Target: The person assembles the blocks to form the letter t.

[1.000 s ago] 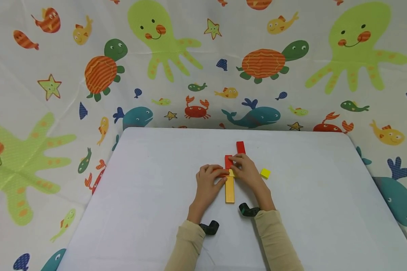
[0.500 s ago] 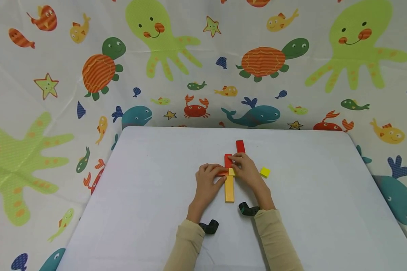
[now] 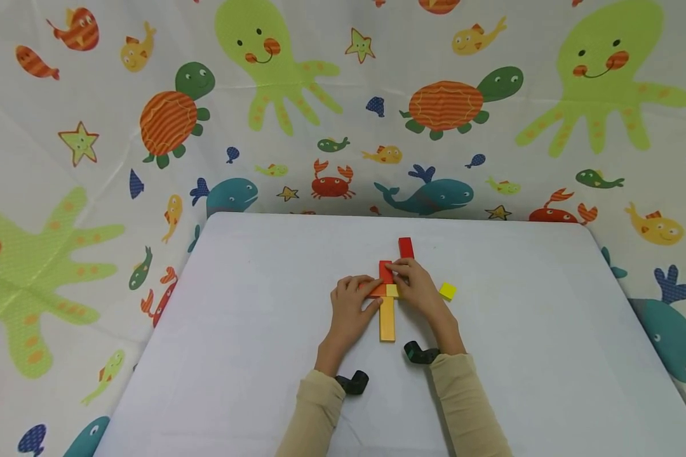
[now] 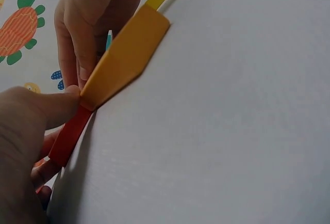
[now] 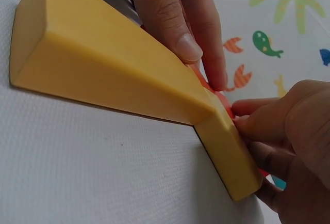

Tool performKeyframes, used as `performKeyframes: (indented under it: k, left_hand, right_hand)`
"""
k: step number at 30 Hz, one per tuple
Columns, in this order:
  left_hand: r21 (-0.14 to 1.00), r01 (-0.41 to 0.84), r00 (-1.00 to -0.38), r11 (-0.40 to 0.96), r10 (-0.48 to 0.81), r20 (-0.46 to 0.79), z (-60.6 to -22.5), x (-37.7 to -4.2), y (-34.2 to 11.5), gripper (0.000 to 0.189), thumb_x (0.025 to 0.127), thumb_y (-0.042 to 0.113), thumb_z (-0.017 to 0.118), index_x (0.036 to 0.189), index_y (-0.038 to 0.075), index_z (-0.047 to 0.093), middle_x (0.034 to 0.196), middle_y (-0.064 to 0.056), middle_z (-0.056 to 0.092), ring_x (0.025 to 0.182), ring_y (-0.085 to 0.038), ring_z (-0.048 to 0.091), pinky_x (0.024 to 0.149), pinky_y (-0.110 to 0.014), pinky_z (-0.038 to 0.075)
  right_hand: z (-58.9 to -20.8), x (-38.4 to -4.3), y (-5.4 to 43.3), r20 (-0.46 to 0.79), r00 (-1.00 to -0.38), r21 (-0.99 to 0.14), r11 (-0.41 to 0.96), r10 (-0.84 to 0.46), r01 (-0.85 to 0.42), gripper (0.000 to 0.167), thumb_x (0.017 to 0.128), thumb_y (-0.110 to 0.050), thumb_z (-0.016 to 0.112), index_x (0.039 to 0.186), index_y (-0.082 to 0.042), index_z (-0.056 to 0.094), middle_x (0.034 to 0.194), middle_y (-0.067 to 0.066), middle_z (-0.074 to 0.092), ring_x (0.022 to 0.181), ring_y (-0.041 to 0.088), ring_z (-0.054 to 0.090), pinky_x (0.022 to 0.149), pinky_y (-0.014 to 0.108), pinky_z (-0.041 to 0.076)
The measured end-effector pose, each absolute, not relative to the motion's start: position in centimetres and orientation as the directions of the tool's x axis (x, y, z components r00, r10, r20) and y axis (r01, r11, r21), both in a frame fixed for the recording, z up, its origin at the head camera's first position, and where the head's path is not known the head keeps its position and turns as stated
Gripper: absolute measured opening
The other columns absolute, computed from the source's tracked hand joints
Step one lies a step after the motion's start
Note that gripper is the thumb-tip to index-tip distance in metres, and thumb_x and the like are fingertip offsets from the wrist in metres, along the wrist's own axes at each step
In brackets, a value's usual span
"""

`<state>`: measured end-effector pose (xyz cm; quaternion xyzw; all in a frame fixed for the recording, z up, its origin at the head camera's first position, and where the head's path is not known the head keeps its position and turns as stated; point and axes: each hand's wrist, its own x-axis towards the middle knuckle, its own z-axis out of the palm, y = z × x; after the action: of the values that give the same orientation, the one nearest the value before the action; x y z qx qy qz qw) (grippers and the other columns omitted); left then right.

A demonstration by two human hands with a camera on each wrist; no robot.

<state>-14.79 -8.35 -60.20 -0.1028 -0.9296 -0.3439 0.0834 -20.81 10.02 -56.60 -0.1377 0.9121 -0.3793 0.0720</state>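
A long yellow block (image 3: 387,320) lies lengthwise in front of the other blocks in the head view. Across its far end are an orange-red block (image 3: 378,290) on the left and a short yellow block (image 3: 391,291) on the right. Beyond this joint lies a red block (image 3: 385,271). My left hand (image 3: 350,304) holds the orange-red block, its thumb (image 4: 64,105) by the joint and fingers behind. My right hand (image 3: 423,292) has curled fingers along the short yellow block (image 5: 229,149), partly hiding it, with a fingertip by the red block.
Another red block (image 3: 406,248) lies farther back, partly behind my right hand. A small bright yellow block (image 3: 448,291) sits to the right of that hand. The white table (image 3: 234,317) meets a cloth printed with sea animals (image 3: 331,82).
My left fingers have drawn back slightly to the left, baring more of the orange-red block's top. My right hand stays nearly still, and the blocks keep their places.
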Motion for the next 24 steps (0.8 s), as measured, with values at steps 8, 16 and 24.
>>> performKeyframes:
  k: [8, 16, 24]
  left_hand:
    - [0.624, 0.243, -0.968, 0.743, 0.139, 0.211, -60.1, -14.8, -8.5, 0.045, 0.101, 0.034, 0.068, 0.145, 0.026, 0.063, 0.142, -0.001, 0.059, 0.137, -0.029, 0.040, 0.113, -0.056, 0.030]
    - [0.618, 0.236, -0.969, 0.750, 0.136, 0.205, -60.2, -14.7, -8.6, 0.046, 0.101, 0.035, 0.069, 0.145, 0.027, 0.063, 0.141, -0.001, 0.058, 0.138, -0.029, 0.039, 0.114, -0.056, 0.030]
    - [0.617, 0.234, -0.970, 0.752, 0.141, 0.196, -60.2, -14.9, -8.6, 0.044, 0.102, 0.035, 0.068, 0.145, 0.029, 0.062, 0.142, 0.000, 0.058, 0.139, -0.029, 0.039, 0.114, -0.056, 0.030]
  right_hand:
    - [-56.7, -20.8, 10.2, -0.033, -0.954, -0.728, 0.661, -0.297, -0.180, 0.038, 0.103, -0.008, 0.060, 0.140, -0.009, 0.066, 0.142, 0.015, 0.061, 0.127, 0.035, 0.060, 0.110, 0.050, 0.053]
    - [-55.7, -20.4, 11.0, 0.010, -0.973, -0.757, 0.635, -0.230, -0.157, 0.035, 0.104, -0.009, 0.059, 0.138, -0.012, 0.067, 0.139, 0.013, 0.064, 0.118, 0.033, 0.064, 0.105, 0.051, 0.056]
    - [-55.5, -19.3, 13.0, 0.027, -0.984, -0.739, 0.660, -0.175, -0.137, 0.034, 0.103, -0.008, 0.060, 0.136, -0.011, 0.067, 0.141, 0.013, 0.064, 0.118, 0.033, 0.064, 0.105, 0.052, 0.056]
